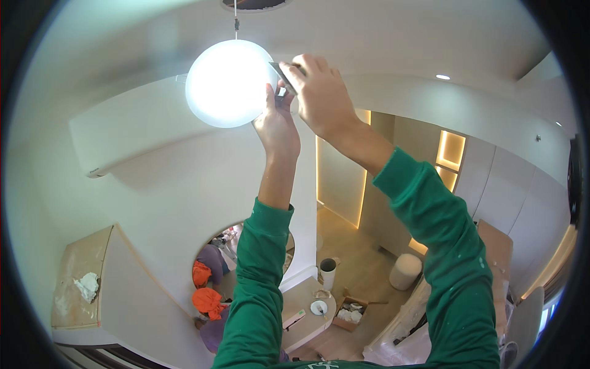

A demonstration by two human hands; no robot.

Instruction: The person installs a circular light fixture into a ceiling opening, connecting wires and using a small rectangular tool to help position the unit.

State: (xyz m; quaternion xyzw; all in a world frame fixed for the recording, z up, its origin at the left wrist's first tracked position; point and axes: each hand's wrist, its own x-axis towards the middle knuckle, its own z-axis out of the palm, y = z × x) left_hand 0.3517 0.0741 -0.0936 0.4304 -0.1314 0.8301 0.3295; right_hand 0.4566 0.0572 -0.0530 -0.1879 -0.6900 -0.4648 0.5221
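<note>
A lit round white ceiling light (227,86) hangs from a wire below a round hole (253,5) in the ceiling. My left hand (279,126) grips its right rim, thumb on the edge and the other fingers mostly hidden behind. Close beside it, my right hand (322,95) is closed around a flat dark metal scraper (284,77), whose blade reaches the light's right edge. Whether the blade touches the light, I cannot tell. Glare washes out the light's face.
A white air conditioner (129,126) is on the wall behind the light. Below are a co-worker with orange headwear (208,301), a round mirror (289,252), a small table (307,295), a box of debris (350,313) and a tall cabinet (144,301) with a white crumpled lump on top.
</note>
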